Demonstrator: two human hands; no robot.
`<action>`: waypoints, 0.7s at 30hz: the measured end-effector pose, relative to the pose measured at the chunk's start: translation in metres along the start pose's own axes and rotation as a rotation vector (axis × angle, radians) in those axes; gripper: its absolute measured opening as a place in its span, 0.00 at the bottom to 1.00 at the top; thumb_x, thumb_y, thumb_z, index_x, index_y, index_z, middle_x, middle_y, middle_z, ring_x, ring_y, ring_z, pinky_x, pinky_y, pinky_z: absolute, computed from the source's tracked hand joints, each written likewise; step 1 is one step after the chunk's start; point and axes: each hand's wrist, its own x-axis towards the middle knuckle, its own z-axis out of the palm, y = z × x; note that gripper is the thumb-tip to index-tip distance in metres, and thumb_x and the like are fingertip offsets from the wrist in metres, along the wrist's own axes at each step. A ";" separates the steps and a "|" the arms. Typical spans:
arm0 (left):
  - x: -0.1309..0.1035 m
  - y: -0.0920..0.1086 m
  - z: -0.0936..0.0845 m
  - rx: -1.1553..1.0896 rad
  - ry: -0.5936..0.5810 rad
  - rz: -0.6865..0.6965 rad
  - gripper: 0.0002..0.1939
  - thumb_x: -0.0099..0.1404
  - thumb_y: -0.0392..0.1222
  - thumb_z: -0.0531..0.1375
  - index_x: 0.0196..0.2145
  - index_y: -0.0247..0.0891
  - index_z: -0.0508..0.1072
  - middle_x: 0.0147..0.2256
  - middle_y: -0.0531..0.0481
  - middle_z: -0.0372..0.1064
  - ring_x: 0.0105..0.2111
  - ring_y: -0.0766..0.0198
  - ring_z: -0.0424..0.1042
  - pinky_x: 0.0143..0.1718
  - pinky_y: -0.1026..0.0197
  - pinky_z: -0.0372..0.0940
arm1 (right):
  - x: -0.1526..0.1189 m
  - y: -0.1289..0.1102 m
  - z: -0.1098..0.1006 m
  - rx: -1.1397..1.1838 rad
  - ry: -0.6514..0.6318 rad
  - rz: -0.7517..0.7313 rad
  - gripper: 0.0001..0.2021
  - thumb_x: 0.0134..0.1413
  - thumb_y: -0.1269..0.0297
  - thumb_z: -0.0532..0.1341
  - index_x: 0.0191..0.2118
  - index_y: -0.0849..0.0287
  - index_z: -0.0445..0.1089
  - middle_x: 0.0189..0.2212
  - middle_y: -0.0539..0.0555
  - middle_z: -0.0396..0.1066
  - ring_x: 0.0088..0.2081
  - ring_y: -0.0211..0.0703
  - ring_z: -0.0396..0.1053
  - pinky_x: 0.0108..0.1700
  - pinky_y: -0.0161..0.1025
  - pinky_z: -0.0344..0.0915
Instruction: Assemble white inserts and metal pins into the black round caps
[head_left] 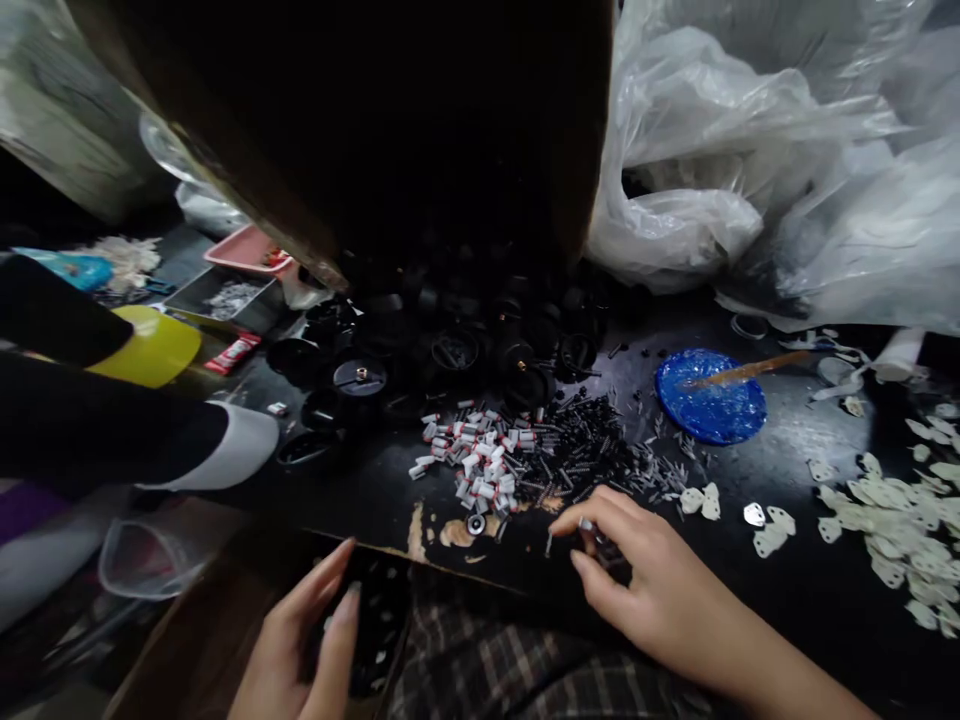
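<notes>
My right hand (637,565) hovers at the table's front edge with curled fingers. A small grey part (586,524) shows within them, its kind unclear. Just below the index fingertip is a thin metal pin (549,543); whether the finger touches it I cannot tell. My left hand (304,640) is over a box (187,640) below the edge, thumb and fingers apart. Nearest the right hand lie a heap of small white cylinders with red bands (480,455), small dark springs (581,450) and grey pins (660,470). One round piece (475,523) lies in front.
Black round housings (360,377) crowd the back under a dark overhang. To the right are a blue lid (712,400) of grease with a wooden stick (750,370), pale flat plates (892,520) and plastic bags (697,160). A metal tray (262,305) stands at left.
</notes>
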 end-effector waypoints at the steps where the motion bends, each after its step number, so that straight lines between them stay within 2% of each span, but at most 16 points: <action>1: 0.008 0.024 0.015 -0.012 -0.026 0.126 0.17 0.61 0.50 0.60 0.48 0.52 0.73 0.51 0.50 0.70 0.55 0.47 0.64 0.61 0.47 0.50 | 0.000 -0.001 0.001 0.002 -0.013 0.007 0.15 0.54 0.79 0.56 0.43 0.53 0.68 0.37 0.50 0.69 0.38 0.40 0.68 0.42 0.41 0.64; 3: 0.027 0.073 0.054 -0.046 -0.121 0.391 0.12 0.62 0.46 0.61 0.43 0.48 0.76 0.45 0.47 0.73 0.49 0.48 0.69 0.58 0.50 0.55 | -0.001 -0.003 0.000 0.014 -0.025 0.006 0.17 0.55 0.80 0.53 0.46 0.53 0.66 0.41 0.52 0.67 0.42 0.40 0.67 0.44 0.40 0.66; 5: 0.051 0.110 0.092 0.055 -0.205 0.698 0.10 0.62 0.43 0.61 0.41 0.46 0.77 0.43 0.46 0.73 0.48 0.47 0.68 0.56 0.47 0.55 | -0.005 -0.003 -0.003 0.010 -0.019 0.006 0.17 0.56 0.79 0.53 0.47 0.52 0.65 0.42 0.52 0.66 0.42 0.41 0.67 0.45 0.41 0.66; 7: 0.073 0.129 0.119 0.082 -0.230 0.789 0.09 0.60 0.41 0.62 0.40 0.45 0.77 0.43 0.44 0.71 0.47 0.46 0.67 0.54 0.46 0.57 | -0.010 -0.002 -0.005 -0.008 0.006 0.023 0.16 0.57 0.78 0.53 0.47 0.52 0.65 0.41 0.52 0.67 0.42 0.41 0.67 0.45 0.41 0.66; 8: 0.082 0.132 0.127 0.093 -0.227 0.811 0.08 0.60 0.40 0.62 0.39 0.44 0.77 0.43 0.44 0.71 0.46 0.46 0.67 0.53 0.45 0.57 | -0.012 -0.001 -0.006 -0.015 0.016 0.034 0.15 0.58 0.78 0.53 0.46 0.53 0.65 0.40 0.52 0.67 0.41 0.41 0.67 0.44 0.41 0.66; 10: 0.092 0.129 0.129 0.101 -0.205 0.820 0.07 0.60 0.39 0.61 0.37 0.44 0.77 0.43 0.43 0.71 0.46 0.46 0.67 0.53 0.43 0.57 | -0.014 0.001 -0.007 -0.019 0.028 0.056 0.14 0.58 0.77 0.53 0.46 0.53 0.66 0.39 0.52 0.67 0.40 0.41 0.67 0.43 0.40 0.66; 12: 0.089 0.119 0.118 0.109 -0.159 0.814 0.07 0.62 0.39 0.60 0.37 0.43 0.77 0.44 0.42 0.70 0.47 0.45 0.66 0.53 0.41 0.56 | -0.012 0.001 -0.008 -0.004 0.040 0.068 0.13 0.59 0.75 0.53 0.45 0.53 0.67 0.38 0.51 0.68 0.39 0.41 0.68 0.43 0.40 0.65; 14: 0.072 0.107 0.100 0.108 -0.125 0.827 0.07 0.62 0.39 0.60 0.38 0.44 0.77 0.45 0.42 0.70 0.48 0.45 0.66 0.54 0.40 0.56 | -0.007 0.000 -0.010 0.044 0.073 0.101 0.11 0.61 0.71 0.54 0.46 0.53 0.67 0.36 0.50 0.68 0.38 0.40 0.68 0.42 0.40 0.65; 16: 0.046 0.095 0.086 0.085 -0.200 0.911 0.10 0.60 0.35 0.61 0.38 0.48 0.78 0.47 0.44 0.72 0.49 0.46 0.67 0.54 0.42 0.58 | 0.001 -0.001 -0.012 0.112 0.092 0.149 0.10 0.61 0.64 0.57 0.48 0.53 0.66 0.34 0.49 0.69 0.35 0.40 0.68 0.39 0.39 0.65; 18: 0.017 0.084 0.080 0.009 -0.352 0.969 0.18 0.59 0.31 0.61 0.41 0.55 0.78 0.49 0.48 0.72 0.51 0.49 0.68 0.55 0.45 0.60 | 0.008 -0.002 -0.014 0.148 0.070 0.188 0.12 0.58 0.57 0.60 0.46 0.55 0.67 0.32 0.49 0.68 0.34 0.40 0.67 0.36 0.38 0.64; 19: 0.004 0.079 0.081 -0.062 -0.384 0.923 0.22 0.59 0.30 0.62 0.44 0.57 0.77 0.51 0.50 0.71 0.52 0.50 0.68 0.56 0.47 0.60 | 0.011 -0.002 -0.013 0.145 0.057 0.195 0.12 0.57 0.56 0.61 0.43 0.56 0.68 0.31 0.49 0.68 0.33 0.39 0.66 0.35 0.37 0.64; 20: -0.008 0.076 0.082 -0.159 -0.390 0.804 0.24 0.59 0.30 0.62 0.47 0.59 0.76 0.53 0.51 0.70 0.54 0.51 0.67 0.57 0.48 0.60 | 0.013 -0.002 -0.012 0.131 0.056 0.198 0.10 0.57 0.57 0.61 0.39 0.57 0.68 0.30 0.49 0.68 0.32 0.39 0.66 0.34 0.37 0.63; 21: -0.018 0.073 0.085 -0.275 -0.392 0.619 0.25 0.59 0.32 0.63 0.50 0.59 0.73 0.55 0.51 0.67 0.55 0.51 0.66 0.57 0.48 0.61 | 0.014 -0.002 -0.009 0.110 0.064 0.198 0.08 0.57 0.59 0.60 0.37 0.58 0.68 0.30 0.49 0.68 0.32 0.38 0.65 0.34 0.36 0.63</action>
